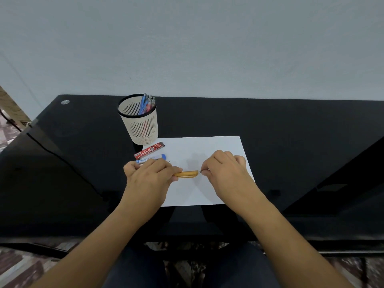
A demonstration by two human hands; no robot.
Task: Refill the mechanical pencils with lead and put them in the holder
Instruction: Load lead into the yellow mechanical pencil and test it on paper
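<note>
I start with the black desk (270, 125), glossy and hard, so I expect anything round dropped on it would roll. On it lies a white sheet of paper (218, 146), and both hands work above that sheet. At the sheet's far left corner stands the holder (141, 125), a pale slotted cup, upright, with blue and red pencils (146, 102) already leaning inside it.

The left hand (147, 173) is curled round the orange pencil (186, 174), gripping its left part while the right part sticks out level toward the other hand. The right hand (226, 169) has thumb and forefinger pinched tight on a small dark piece (200, 171) right at the pencil's end. I cannot tell whether it is the cap, the eraser or a lead.

Just beyond the left hand lie 2 lead cases, a red box (149, 150) and a blue tube (153, 157), side by side, the tube partly hidden by the knuckles.

I judge the pencil light, stiff and smooth, so a firm wrap round the barrel suits it, away from the end being worked. Lead would be brittle: I would pinch it lightly near its tip and feed it in straight, never at an angle.
</note>
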